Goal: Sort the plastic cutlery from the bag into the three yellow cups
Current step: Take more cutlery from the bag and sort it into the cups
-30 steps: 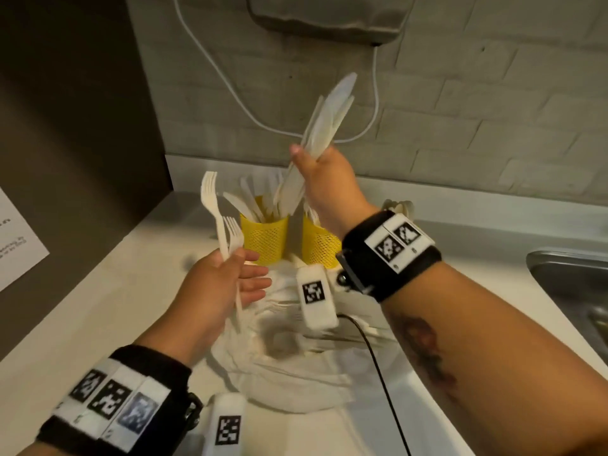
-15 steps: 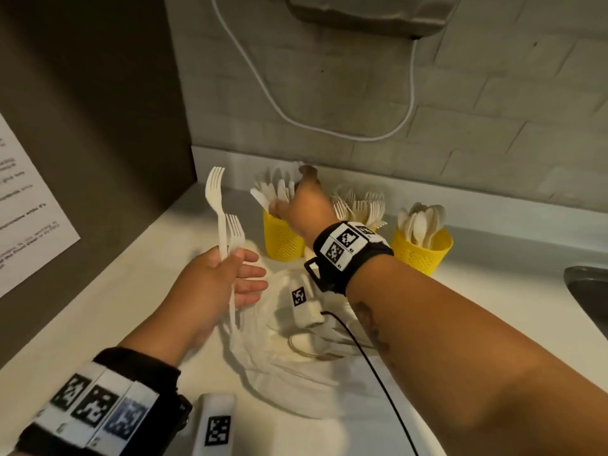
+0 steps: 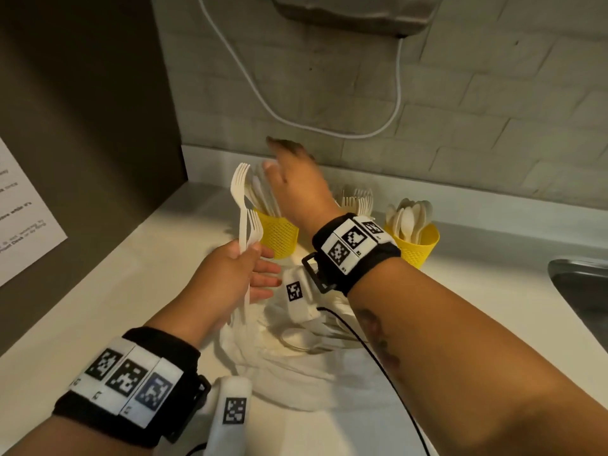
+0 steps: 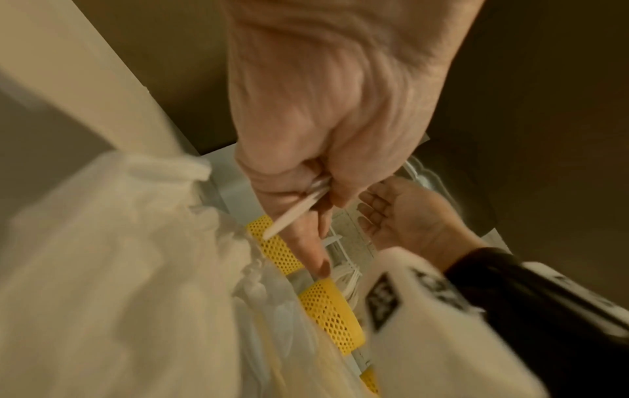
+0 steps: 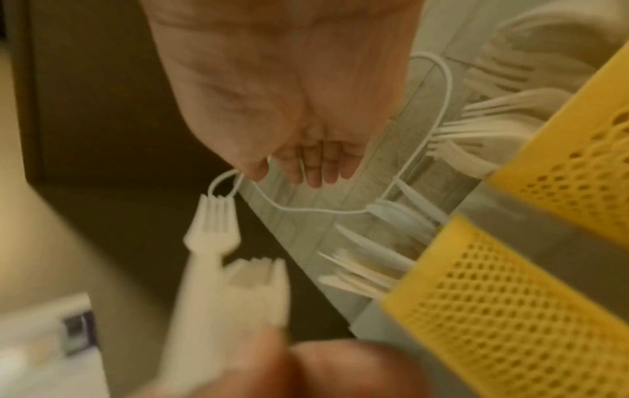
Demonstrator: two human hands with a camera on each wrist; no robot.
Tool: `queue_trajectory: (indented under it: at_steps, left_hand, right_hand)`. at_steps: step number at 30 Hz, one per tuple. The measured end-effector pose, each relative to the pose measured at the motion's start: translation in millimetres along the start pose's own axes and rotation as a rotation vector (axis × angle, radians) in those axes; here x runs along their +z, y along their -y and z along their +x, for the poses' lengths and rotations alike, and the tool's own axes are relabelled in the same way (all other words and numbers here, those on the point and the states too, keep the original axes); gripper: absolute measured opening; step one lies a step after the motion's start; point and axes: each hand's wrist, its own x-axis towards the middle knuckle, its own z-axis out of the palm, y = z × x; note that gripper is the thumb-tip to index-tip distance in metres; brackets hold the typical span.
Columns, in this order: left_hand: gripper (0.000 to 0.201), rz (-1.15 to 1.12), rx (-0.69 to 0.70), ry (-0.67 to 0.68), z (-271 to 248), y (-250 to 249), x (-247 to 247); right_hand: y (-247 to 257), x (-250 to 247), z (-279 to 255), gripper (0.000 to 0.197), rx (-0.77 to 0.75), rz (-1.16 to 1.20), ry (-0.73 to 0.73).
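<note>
Three yellow mesh cups stand at the back of the counter. The left cup (image 3: 278, 233) (image 5: 493, 309) holds knives, the middle cup (image 5: 578, 175) holds forks (image 3: 357, 200), and the right cup (image 3: 419, 243) holds spoons. My right hand (image 3: 292, 179) (image 5: 316, 167) hovers just above the knife cup with its fingers spread and holding nothing. In front of that cup, my left hand (image 3: 243, 274) (image 4: 306, 188) grips two white forks (image 3: 241, 205) (image 5: 218, 242) upright by their handles. The white plastic bag (image 3: 296, 357) lies crumpled below both hands, with some cutlery showing inside.
A steel sink (image 3: 582, 281) is set into the counter at the far right. A white cable (image 3: 296, 123) loops down the brick wall from a grey box (image 3: 355, 11). A printed sheet (image 3: 23, 225) hangs on the dark panel to the left.
My right hand brought a bundle of knives down into the left cup, let go, and now hangs open above it. The left hand has kept the two forks in place.
</note>
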Motion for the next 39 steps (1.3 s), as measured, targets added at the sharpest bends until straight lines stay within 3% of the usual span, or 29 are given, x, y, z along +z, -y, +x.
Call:
queue_trajectory:
  at_steps: [2,5,6,9,12,14,17,20,22,25,27,30,34,39]
  left_hand:
    - [0.029,0.032,0.019,-0.030,4,-4,1]
    - [0.025,0.229,0.129,-0.094,16,-10,4]
    - [0.023,0.359,0.182,-0.110,20,-13,6]
    - [0.017,0.715,0.306,-0.128,24,-19,19]
    - [0.018,0.808,0.385,-0.111,25,-18,29]
    - [0.013,0.802,0.410,-0.070,22,-18,33]
    - [0.006,0.625,0.368,0.066,16,-18,41]
    - [0.021,0.258,0.209,0.223,12,-15,47]
    - [0.029,0.161,0.170,0.246,11,-13,50]
    - [0.027,0.121,0.173,0.263,10,-17,56]
    - [0.027,0.082,0.161,0.277,11,-19,60]
    - [0.025,0.064,0.155,0.259,12,-18,59]
    - [0.026,0.223,0.188,0.271,17,-14,52]
    - [0.021,0.203,0.084,0.434,6,-23,48]
  right_hand:
    - [14,-16,-15,0.044,0.137,0.225,-0.024]
    - [25,-20,-40,0.052,0.273,0.316,0.196]
    - [25,-16,-47,0.050,0.287,0.319,0.210]
    - [21,-5,-58,0.030,0.355,0.425,0.036]
    - [10,-2,-65,0.015,0.484,0.522,-0.051]
    - [-1,-4,-72,0.008,0.549,0.668,-0.037]
    - [-13,-15,-82,0.017,0.590,0.853,-0.043]
    - [-18,-29,-91,0.014,0.567,0.941,-0.080]
    - [-22,-32,-93,0.011,0.555,0.919,-0.080]
    - [-26,-25,-97,0.035,0.547,0.805,0.017]
    - [-24,-20,-104,0.041,0.550,0.820,0.111]
    - [-25,-23,-108,0.038,0.552,0.852,0.167]
    - [-30,-39,-101,0.026,0.625,0.849,0.003]
    - [-25,-37,-104,0.026,0.554,0.797,0.218]
